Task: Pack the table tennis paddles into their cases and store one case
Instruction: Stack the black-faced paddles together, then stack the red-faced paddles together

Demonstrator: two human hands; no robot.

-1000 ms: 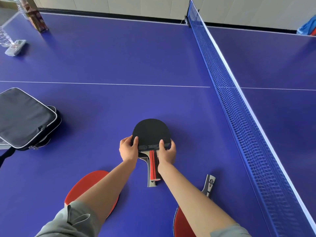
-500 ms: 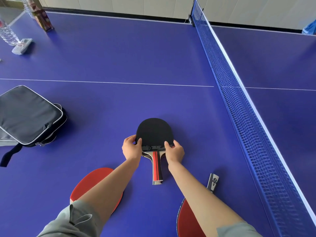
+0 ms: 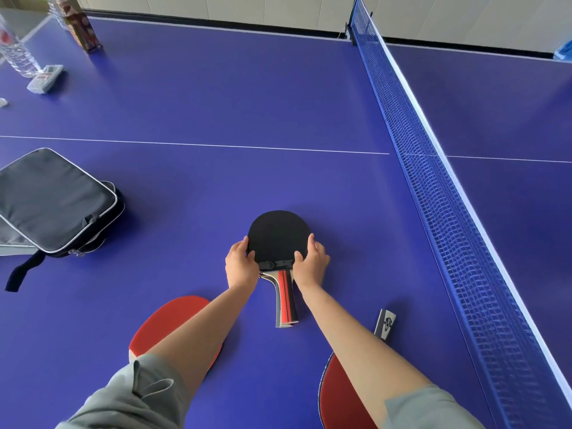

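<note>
Blue table (image 3: 216, 97) fills the view; net (image 3: 439, 187) runs along the right.

Grey zip case (image 3: 52, 199) lies at far left, well apart from the hands, with what looks like a second case under it; its strap trails toward the near edge. Whether the zip is open cannot be told.

Two red-faced paddles lie near the table's front edge: one (image 3: 167, 323) partly under the left forearm, one (image 3: 337, 394) under the right forearm with its handle (image 3: 385, 325) pointing away.

Centre: a black-faced paddle (image 3: 278, 236) lies flat on the table. A second handle edge shows beneath its red-striped handle (image 3: 286, 301), so two paddles appear to be stacked here.

Left hand (image 3: 241, 264) grips the blade's left edge at the neck, fingers curled round the rim. Right hand (image 3: 311, 263) grips the right edge the same way, thumb on the black rubber.

Judgement: the step is squaring the stacked pair before casing. To do it well, press inward evenly from both sides until the blade rims and handles line up, then lift by the edges, not the rubber faces, and carry them left to the case. Uneven pressure would let the lower paddle fan out.
</note>
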